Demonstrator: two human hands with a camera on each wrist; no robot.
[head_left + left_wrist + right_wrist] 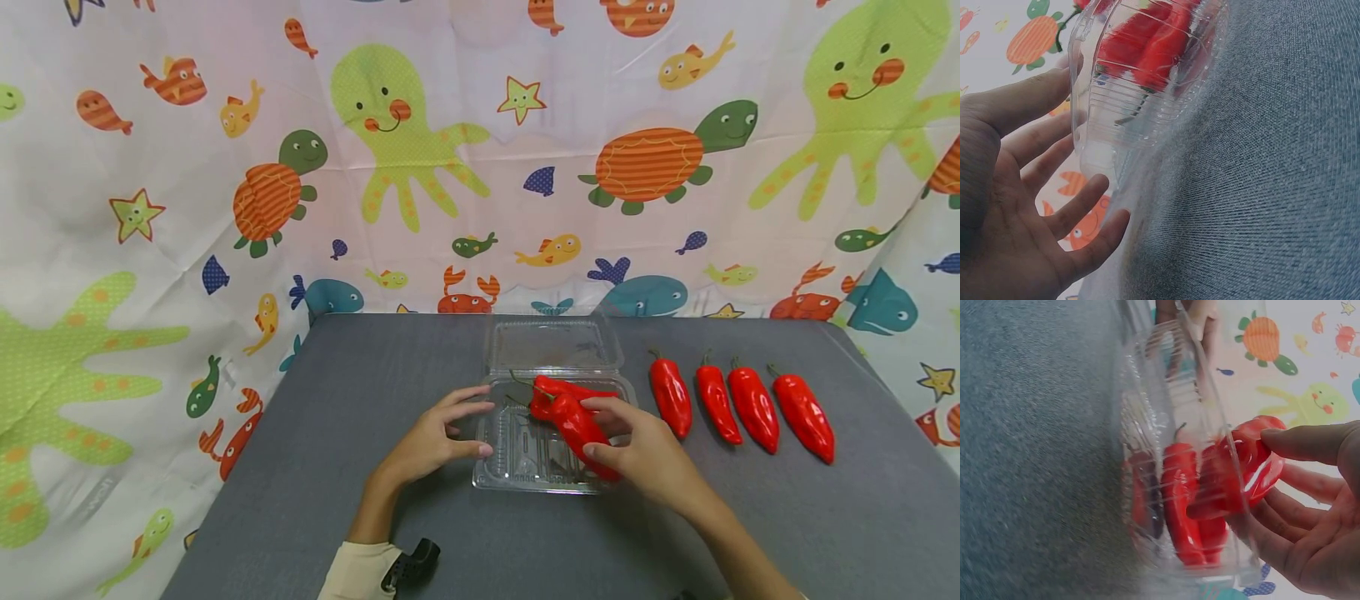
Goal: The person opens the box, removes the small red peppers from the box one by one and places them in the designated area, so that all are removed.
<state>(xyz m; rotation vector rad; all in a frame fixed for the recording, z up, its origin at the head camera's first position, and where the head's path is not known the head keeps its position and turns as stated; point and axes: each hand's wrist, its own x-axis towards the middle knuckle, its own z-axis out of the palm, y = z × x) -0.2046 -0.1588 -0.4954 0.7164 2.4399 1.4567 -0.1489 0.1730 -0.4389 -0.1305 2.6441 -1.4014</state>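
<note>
The right hand's fingers (1302,442) are bent round the fat end of a red pepper (581,429), thumb opposite, parted by its width. That pepper slants over the box (507,454), its stem end across another pepper (577,387) inside and its fat end by the near right corner. The skin looks slick, so a light pinch might let it slip; released at this slant, it could roll off the one beneath or catch on the rim. Pressing down could bend the thin plastic wall.

The left hand (435,435) has its fingers spread and loosely bent beside the left rim, gripping nothing; whether they touch the rim I cannot tell. If they do not, a push from the right could slide the light box over the bench (360,392). Behind, the lid (552,344) lies open; a knock might swing it forward. Four peppers (753,410) lie to the right, where the right forearm could brush them.
</note>
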